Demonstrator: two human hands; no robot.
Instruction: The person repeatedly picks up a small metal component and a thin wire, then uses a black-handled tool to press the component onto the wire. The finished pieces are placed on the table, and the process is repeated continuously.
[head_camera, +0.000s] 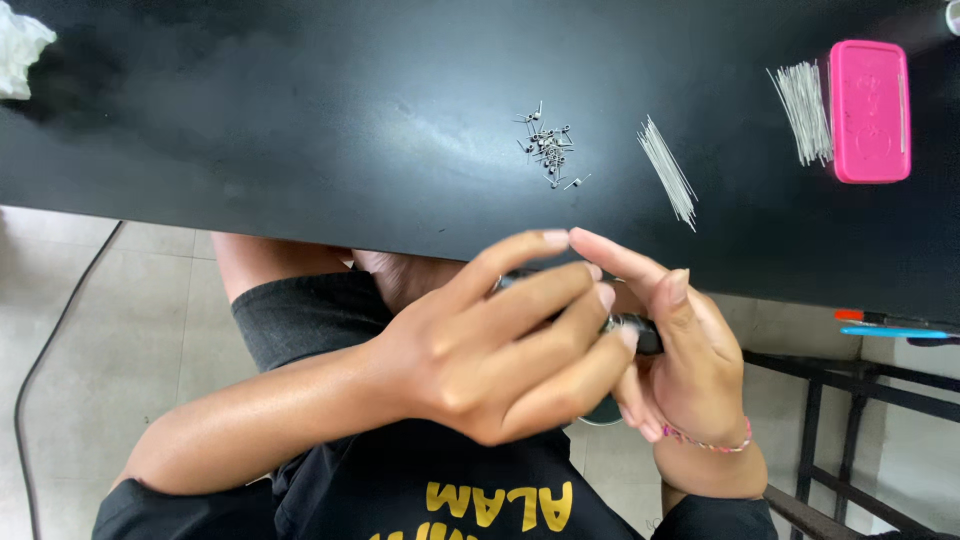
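Head view: we've got a small dark tool (640, 332) pinched between both hands just under the table (300, 150) edge. It looks light, stiff and a bit slick, so we'd grip its barrel. Left hand (500, 340) curls over it, fingertips closed on it; right hand (680, 350) cups it from below. Wire coils (548, 147) sit on the table, well apart.

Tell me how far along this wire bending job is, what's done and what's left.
Done: a small pile of bent wire pieces lies on the black table. In hand: the left hand and right hand meet over a dark tool; any wire in it is hidden. Left: two bundles of straight wires, one mid-table and one beside the pink case, look far larger than the pile.
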